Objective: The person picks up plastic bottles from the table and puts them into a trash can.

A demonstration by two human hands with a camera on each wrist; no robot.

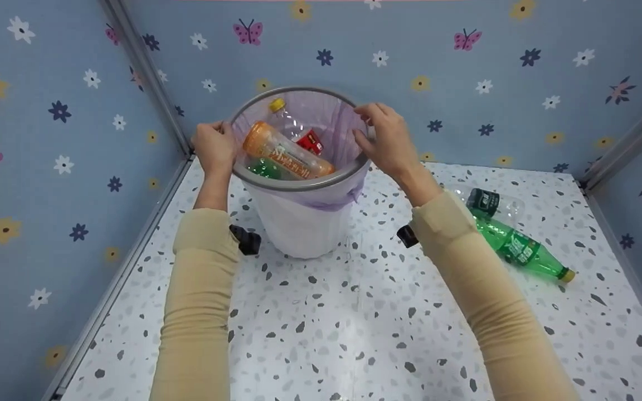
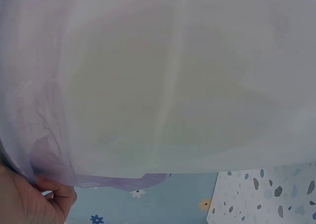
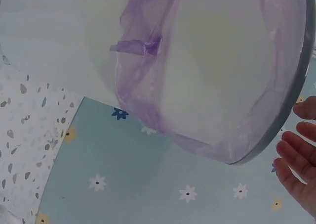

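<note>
A white trash bin [image 1: 304, 228] with a grey rim [image 1: 293, 185] stands on the floor, lined with a translucent purple trash bag [image 1: 326, 203] folded over the rim. My left hand [image 1: 215, 147] pinches the bag at the rim's left side; the left wrist view shows thumb and fingers [image 2: 61, 197] closed on the film. At the right side, my right hand [image 1: 389, 139] is beside the rim with loosely bent fingers, a small gap showing in the right wrist view. Inside lie an orange-capped plastic container [image 1: 290, 156], a clear bottle with a yellow cap [image 1: 283, 117], something red and something green.
On the floor to the right lie a green plastic bottle [image 1: 516, 245] and a clear bottle with a dark label [image 1: 485, 200], beyond my right forearm. Flower-patterned walls [image 1: 432, 55] stand behind the bin and on both sides.
</note>
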